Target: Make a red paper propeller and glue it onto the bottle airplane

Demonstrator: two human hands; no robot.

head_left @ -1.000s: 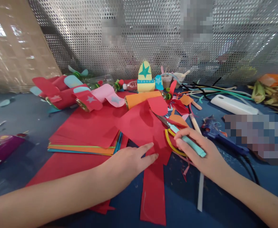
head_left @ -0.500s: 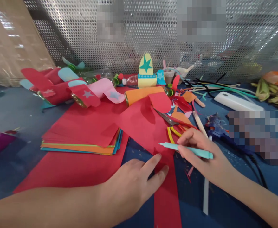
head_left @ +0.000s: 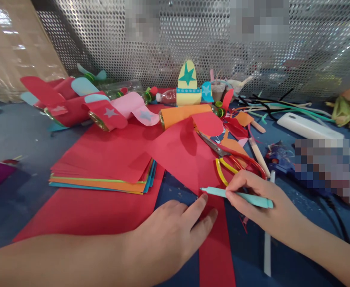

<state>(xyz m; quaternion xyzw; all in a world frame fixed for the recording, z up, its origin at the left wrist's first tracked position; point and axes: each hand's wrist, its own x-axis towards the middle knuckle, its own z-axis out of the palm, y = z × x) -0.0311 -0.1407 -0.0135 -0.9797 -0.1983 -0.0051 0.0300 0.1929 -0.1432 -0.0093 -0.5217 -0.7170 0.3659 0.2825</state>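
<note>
My right hand [head_left: 260, 191] grips a light turquoise marker [head_left: 257, 200] between thumb and fingers, its tip pointing left. That tip is at the red paper, close to my left index fingertip; whether it touches cannot be made out. My left hand [head_left: 171, 235] lies with fingers apart on a red paper strip [head_left: 216, 255] that runs toward me. Beyond it a larger red sheet [head_left: 186, 159] lies at an angle. Scissors with yellow and red handles [head_left: 219, 151] rest on the sheet, just past my right hand.
Left of my hands, a stack of coloured paper [head_left: 103, 163] rests on red sheets. Paper-covered bottle planes [head_left: 73, 103] and an orange paper roll [head_left: 186, 113] stand behind. A blue glue gun [head_left: 285, 165], a white bar-shaped object [head_left: 309, 125] and paper scraps are on the right.
The marker's tip has come down beside my left index finger. My left hand stays on the red paper. The whole view has shifted slightly.
</note>
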